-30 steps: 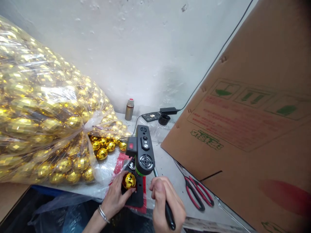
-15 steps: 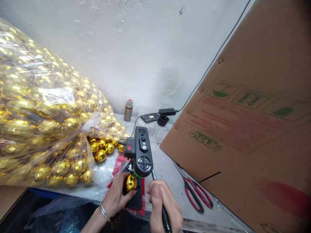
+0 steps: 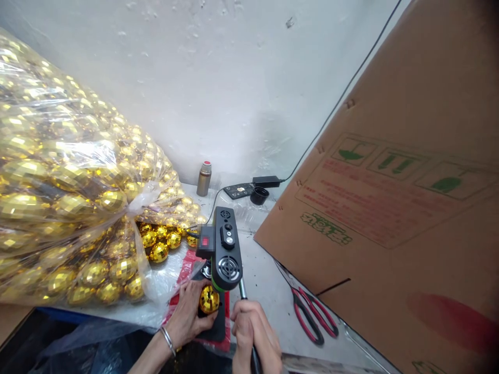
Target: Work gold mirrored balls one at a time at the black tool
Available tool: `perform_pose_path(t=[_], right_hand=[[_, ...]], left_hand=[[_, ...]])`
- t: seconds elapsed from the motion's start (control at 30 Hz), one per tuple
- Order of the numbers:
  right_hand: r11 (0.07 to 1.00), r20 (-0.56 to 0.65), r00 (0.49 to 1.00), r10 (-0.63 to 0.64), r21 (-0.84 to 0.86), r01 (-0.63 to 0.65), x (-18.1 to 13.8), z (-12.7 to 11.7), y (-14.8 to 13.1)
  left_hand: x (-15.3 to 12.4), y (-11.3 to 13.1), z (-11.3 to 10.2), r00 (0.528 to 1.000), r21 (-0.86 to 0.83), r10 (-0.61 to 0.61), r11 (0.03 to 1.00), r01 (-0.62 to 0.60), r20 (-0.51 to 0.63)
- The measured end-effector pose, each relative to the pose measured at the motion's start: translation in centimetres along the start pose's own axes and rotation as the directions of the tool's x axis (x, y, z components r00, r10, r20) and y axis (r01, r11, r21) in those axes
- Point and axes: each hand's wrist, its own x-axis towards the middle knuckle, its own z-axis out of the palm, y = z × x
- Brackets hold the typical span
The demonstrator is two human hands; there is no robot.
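My left hand (image 3: 189, 318) is closed around a small gold faceted ball (image 3: 209, 299) and holds it on the black base under the head of a black bench machine (image 3: 223, 249) with a red display. My right hand (image 3: 253, 335) is wrapped round the machine's black-handled lever (image 3: 245, 298), just right of the ball. A silver bracelet sits on my left wrist.
A large clear plastic bag (image 3: 66, 171) full of gold balls fills the left; several loose gold balls (image 3: 159, 248) lie at its mouth. Red-handled scissors (image 3: 310, 319) lie right of the machine. A big cardboard box (image 3: 393, 208) stands at right. A thermos (image 3: 204, 178), black cup and power adapter stand by the wall.
The view has drifted slightly. My right hand has moved down and toward me on the lever. My left hand keeps the ball in place under the machine head.
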Motion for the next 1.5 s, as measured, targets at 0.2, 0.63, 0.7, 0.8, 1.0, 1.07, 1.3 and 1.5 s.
perform_pose_path(t=[0.2, 0.63, 0.7, 0.8, 1.0, 1.07, 1.3, 1.5], right_hand=[[1.000, -0.035, 0.999, 0.024, -0.010, -0.024, -1.7, 0.2, 1.2], [0.999, -0.094, 0.995, 0.032, -0.018, -0.034, -2.5, 0.8, 2.0], [0.999, -0.100, 0.995, 0.021, -0.023, -0.024, -2.6, 0.8, 2.1], [1.000, -0.098, 0.995, 0.003, -0.029, -0.006, -2.7, 0.8, 2.4], [0.999, -0.095, 0.995, -0.028, -0.020, 0.026, -2.9, 0.8, 3.0], [0.999, -0.086, 0.996, -0.037, -0.035, 0.034, -2.9, 0.8, 3.0], [0.996, -0.095, 0.995, -0.021, -0.086, 0.013, -2.9, 0.7, 3.1], [0.998, -0.055, 0.998, -0.029, -0.050, 0.026, -2.9, 0.5, 3.3]], left_hand=[[-0.1, -0.1, 0.3, 0.999, -0.009, 0.022, 1.000, -0.023, -0.042], [-0.3, -0.3, 0.6, 0.998, -0.025, 0.010, 1.000, -0.012, -0.061], [-0.2, -0.2, 0.5, 0.998, -0.030, 0.018, 0.999, -0.019, -0.054], [-0.1, 0.2, 0.3, 0.999, -0.033, 0.020, 0.999, -0.022, -0.050], [-0.1, 0.2, 0.3, 0.998, -0.015, 0.014, 1.000, -0.015, -0.065], [-0.2, -0.1, 0.6, 0.997, -0.006, 0.015, 1.000, -0.015, -0.079], [-0.3, -0.8, 1.3, 0.995, 0.010, 0.018, 1.000, -0.017, -0.099], [-0.3, -0.5, 1.1, 0.994, 0.011, 0.004, 1.000, -0.003, -0.108]])
